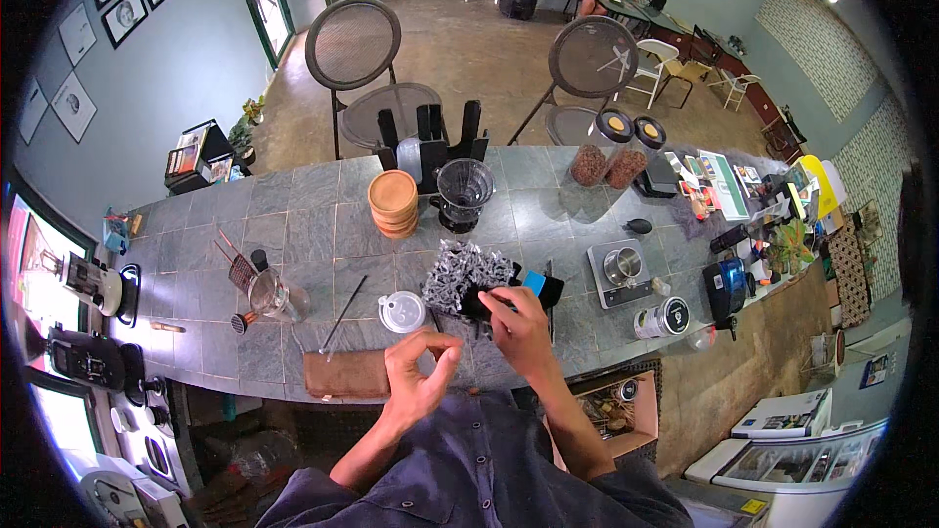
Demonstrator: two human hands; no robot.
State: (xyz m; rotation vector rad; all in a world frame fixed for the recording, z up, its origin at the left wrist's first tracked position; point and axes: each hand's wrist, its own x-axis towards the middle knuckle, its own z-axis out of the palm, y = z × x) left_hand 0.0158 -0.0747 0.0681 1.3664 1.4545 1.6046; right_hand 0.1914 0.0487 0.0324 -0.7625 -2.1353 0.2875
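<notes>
- Head view: both bare hands over the near edge of the grey tiled desk (313, 225).
- Shredded grey filling (462, 269): heaped on the near-middle of the desk, ahead of the hands. Dark material shows at its near right side; can't tell what the heap sits in.
- Right hand (524, 330): at the near right side of the heap, thumb and index drawn close together over the dark part. Can't tell if the fingers grip anything.
- Left hand (416, 376): just left of the right one, nearer the body. Thumb and index curve toward each other in a loose ring, small gap at the tips; nothing visible in the fingers.
- Blue piece (534, 282): just right of the heap, by a dark object.
- White lid (402, 312): just left of the heap. Further left: thin black rod (344, 315), then glass vessel (277, 297).
- Brown pouch (345, 374): flat on the near edge, beside the left hand.
- Behind the heap: stacked wooden bowls (393, 198), black-based dripper (465, 191).
- Right side: scale (618, 274) with a metal cup on it, white canister (662, 318) lying nearer the edge.
- Far right: two jars of brown contents (590, 164), upright, side by side, dark lids.
</notes>
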